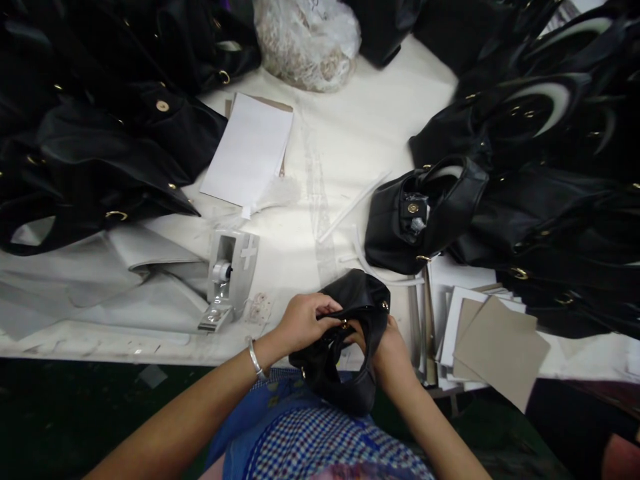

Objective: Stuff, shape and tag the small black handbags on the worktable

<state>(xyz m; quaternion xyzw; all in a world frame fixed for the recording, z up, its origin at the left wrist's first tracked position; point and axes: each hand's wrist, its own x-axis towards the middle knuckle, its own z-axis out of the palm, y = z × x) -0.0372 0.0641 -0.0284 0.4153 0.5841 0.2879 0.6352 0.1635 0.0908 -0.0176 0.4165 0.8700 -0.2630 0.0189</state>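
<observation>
Where the white table point(350, 133) spreads out under the head camera, heaps of black handbags crowd it on both sides: one pile point(100, 133) along the left edge, with gold studs and rings showing, and a bigger pile point(550, 147) on the right, where pale curved handles stand out against the dark leather. Just in front of the right pile sits a single upright bag point(425, 213), its mouth open and a gold snap visible inside. A clear plastic sack point(307, 40) of pale filling lies at the far edge. A white sheet point(247, 150) rests on brown card near the left pile, and a stack of grey and white cards point(495, 340) lies at the near right. A grey tape dispenser point(227, 277) stands just left of the hands.

At the near edge of the table, over the person's lap, is the small black handbag point(350, 333) being handled. It is soft and slumped, with a smooth dull sheen, folds across its body and a small gold fitting near its top. The left hand point(303, 320), a silver bangle point(255, 360) on its wrist, has its fingers closed on the bag's upper edge. The right hand point(390, 347) is clamped on the bag from the other side, its fingers partly hidden behind the leather.
</observation>
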